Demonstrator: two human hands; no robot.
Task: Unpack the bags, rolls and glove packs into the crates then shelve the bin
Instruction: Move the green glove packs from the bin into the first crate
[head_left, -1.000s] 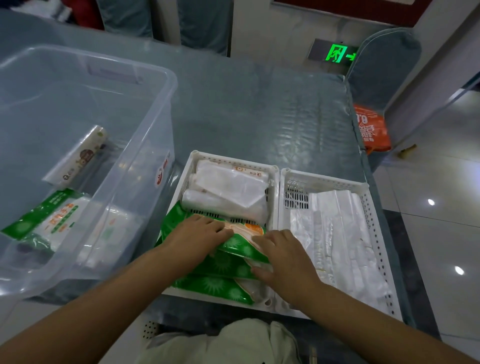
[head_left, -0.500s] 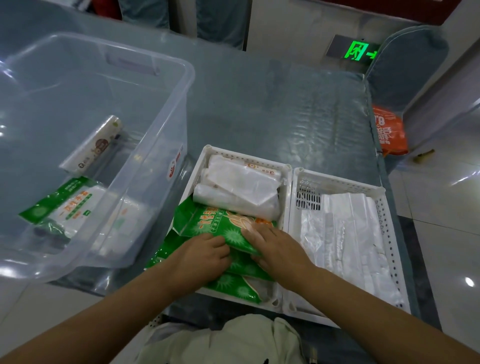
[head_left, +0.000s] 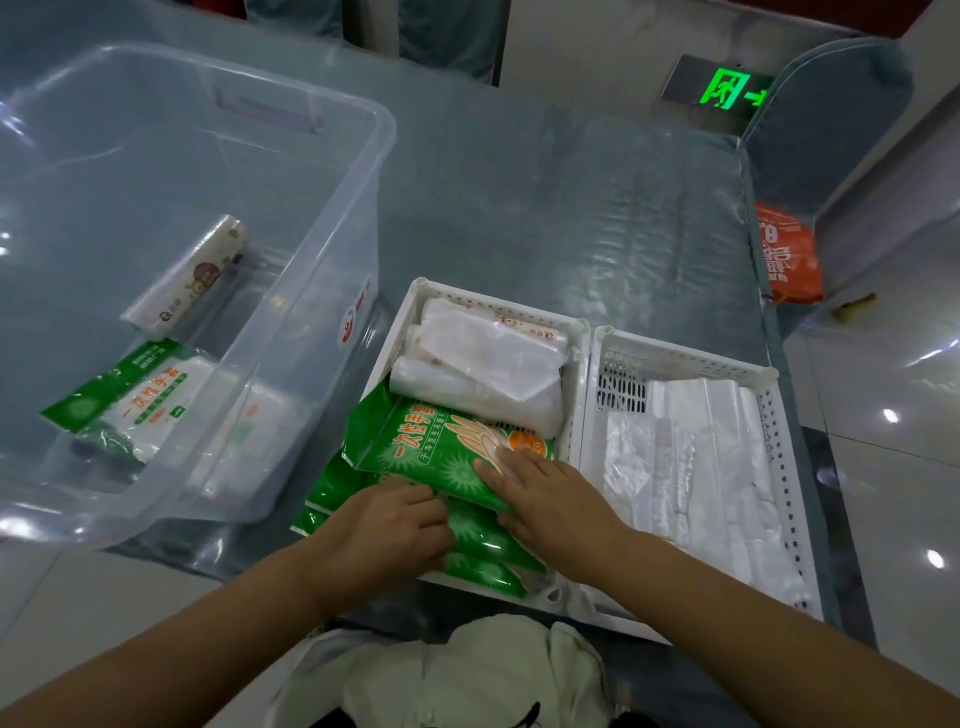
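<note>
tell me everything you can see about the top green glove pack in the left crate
The top green plastic glove pack is a flat glossy pouch with white lettering, pale starbursts, a hand drawing and an orange round badge. It lies tilted atop other green packs in the white perforated left crate, its far left corner raised over the crate wall, its far edge against the white plastic rolls. The right hand rests straight fingers on it; the left hand touches its near edge.

Dim cool indoor light, ceiling-lamp glare on glossy floor; wide-angle bowing at edges, perhaps slightly soft
</note>
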